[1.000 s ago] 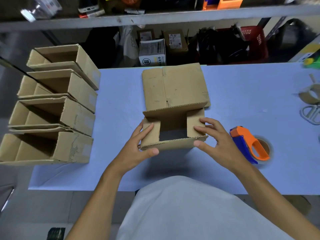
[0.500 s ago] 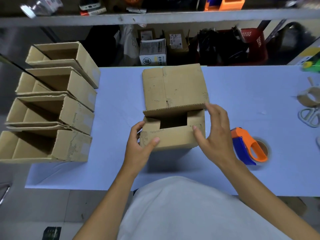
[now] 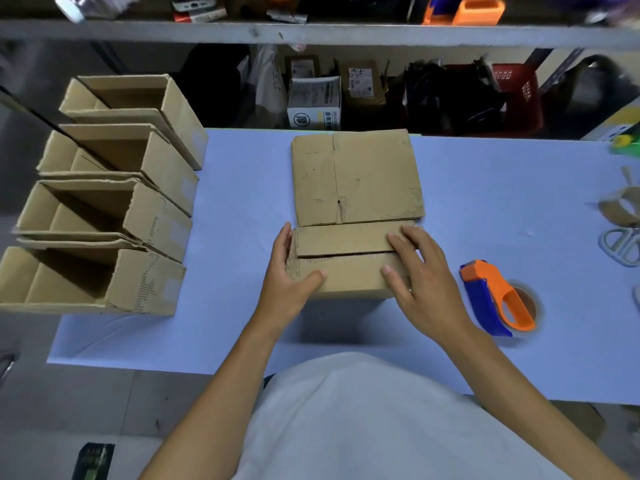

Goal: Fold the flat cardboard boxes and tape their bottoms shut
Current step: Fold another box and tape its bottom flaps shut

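Box (image 3: 346, 271) sits at centre of the blue worktop (image 3: 242, 202), near the front edge, its 2 long flaps folded flat and meeting along a seam on the upward face. Left hand (image 3: 287, 275) holds the left end: thumb lies across the near flap, fingers run up the left side, their tips hidden behind the cardboard. Right hand (image 3: 422, 285) lies with straight fingers pressing down on both flaps at the right end; nothing is gripped. Flat cardboard (image 3: 356, 178) lies just beyond the box, touching or overlapping its far edge; which, cannot tell. Tape dispenser (image 3: 495, 296), orange and blue, rests right of the right hand, apart from it, its roll partly hidden under the handle. 4 folded boxes (image 3: 114, 202) lie on their sides at the left edge, openings facing left, the nearest cut off by the frame. Scissors (image 3: 623, 247) and a tape core (image 3: 620, 206) at far right are cropped. Shelf items behind are too dark and blurred to identify.
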